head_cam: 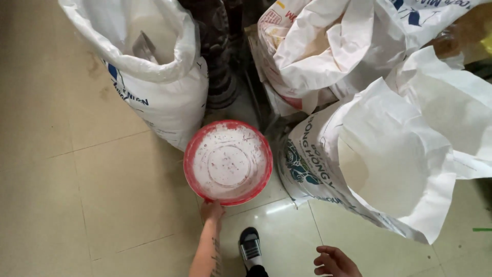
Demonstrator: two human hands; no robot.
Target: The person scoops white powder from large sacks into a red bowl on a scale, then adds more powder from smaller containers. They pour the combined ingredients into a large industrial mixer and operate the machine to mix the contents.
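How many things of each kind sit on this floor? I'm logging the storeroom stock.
Large white woven sacks with rolled-open tops: 3 (left, upper middle, right)
Round red plastic basin dusted white, held at its rim by the left hand: 1
Total: 4

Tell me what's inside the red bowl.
The red bowl, held at its near rim by the left hand, holds only a thin white powdery film with bare patches. No scoop or other contents show; the floor beneath it is covered.

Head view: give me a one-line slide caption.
Left hand grips the near rim of a round red plastic basin dusted white, set on the tiled floor among open white woven sacks; right hand free.
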